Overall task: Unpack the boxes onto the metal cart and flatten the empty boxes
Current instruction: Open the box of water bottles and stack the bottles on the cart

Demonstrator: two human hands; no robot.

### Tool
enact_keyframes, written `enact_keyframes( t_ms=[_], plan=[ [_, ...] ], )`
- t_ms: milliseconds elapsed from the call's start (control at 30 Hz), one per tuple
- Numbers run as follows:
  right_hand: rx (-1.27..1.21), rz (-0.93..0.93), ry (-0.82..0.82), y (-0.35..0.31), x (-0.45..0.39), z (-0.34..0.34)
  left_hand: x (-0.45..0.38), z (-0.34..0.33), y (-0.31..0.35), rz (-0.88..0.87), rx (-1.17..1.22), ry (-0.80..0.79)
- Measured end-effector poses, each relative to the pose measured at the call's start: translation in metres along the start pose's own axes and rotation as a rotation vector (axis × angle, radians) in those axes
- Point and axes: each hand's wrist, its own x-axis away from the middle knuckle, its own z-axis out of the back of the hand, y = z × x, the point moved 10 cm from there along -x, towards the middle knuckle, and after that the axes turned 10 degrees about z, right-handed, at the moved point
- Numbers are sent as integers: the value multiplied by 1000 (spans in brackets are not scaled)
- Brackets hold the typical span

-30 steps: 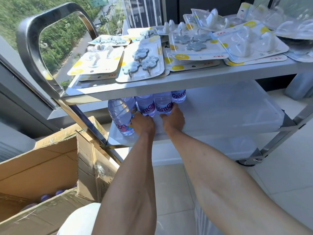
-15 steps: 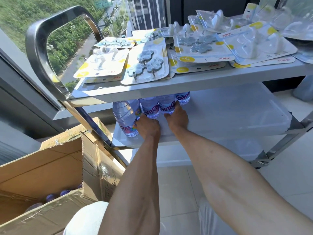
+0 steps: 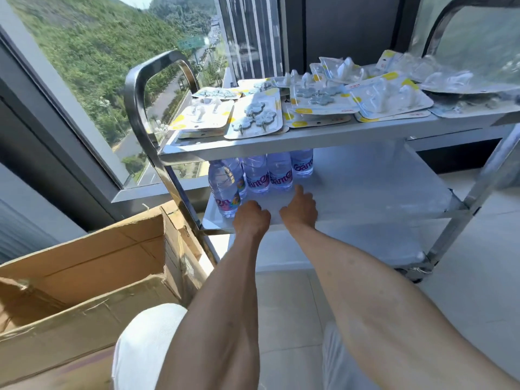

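Water bottles (image 3: 264, 173) stand upright in a tight cluster at the left end of the metal cart's (image 3: 365, 198) middle shelf, tucked under the top shelf; clear plastic, blue-purple labels, caps hidden by the shelf above. One bottle (image 3: 223, 190) sits a bit forward at the left, nearest the shelf's front edge. Left hand (image 3: 251, 219) hangs at the front lip just beside that forward bottle, fingers curled under, nothing visibly held. Right hand (image 3: 299, 209) lies over the shelf just in front of the row, fingers relaxed, one reaching toward a bottle base; whether it touches cannot be told. Step in hand looks like seating the bottles on the shelf and letting go. To do it well: nudge the forward bottle back in line at its base, not up high, so it doesn't tip; keep the cluster packed to leave free shelf to the right for more; draw hands out low to clear the top shelf edge. Cardboard box (image 3: 92, 277) sits open on the floor at left, beside the cart handle (image 3: 146, 80), not yet flattened; its contents are hidden at this angle. Top shelf carries blister-packed hooks (image 3: 256, 116) spread flat, overlapping.
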Motion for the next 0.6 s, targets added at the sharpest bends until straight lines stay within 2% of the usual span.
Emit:
enact_keyframes(
  t_ms=[133, 367, 500, 600],
  plan=[
    [107, 2, -63, -11, 31, 2, 25, 25, -28, 1, -83, 62],
    [65, 229, -169, -49, 77, -12, 58, 99, -89, 106, -216, 219],
    [-18, 396, -231, -97, 101, -18, 64, 150, -123, 174, -206, 309],
    [-48, 520, -229, -152, 122, -28, 64, 180, -161, 244, -324, 250]
  ],
)
